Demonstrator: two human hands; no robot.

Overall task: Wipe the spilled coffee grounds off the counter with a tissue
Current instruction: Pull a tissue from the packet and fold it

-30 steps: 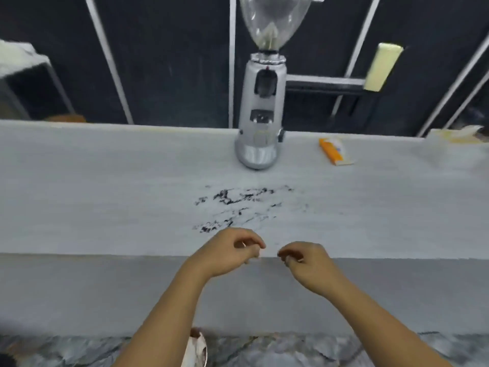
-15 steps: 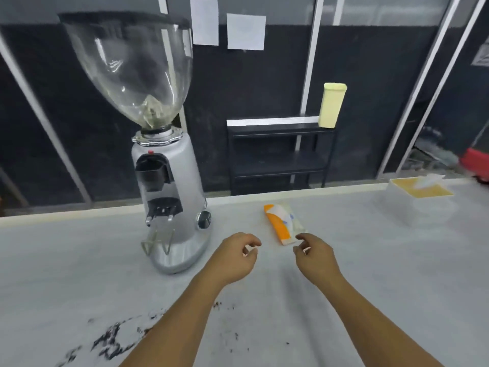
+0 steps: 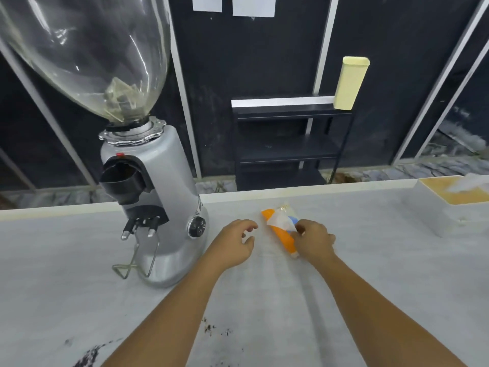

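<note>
On the worktop [image 3: 383, 263], the right hand [image 3: 313, 241] grips the tissue pack [image 3: 279, 225], hiding its near end; the left hand [image 3: 232, 245] hangs loosely curled, empty. Coffee grounds [image 3: 88, 356] are cut off below.

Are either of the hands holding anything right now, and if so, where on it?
The right hand grips the orange tissue pack at its near end, fingers curled over it. The left hand holds nothing.
</note>
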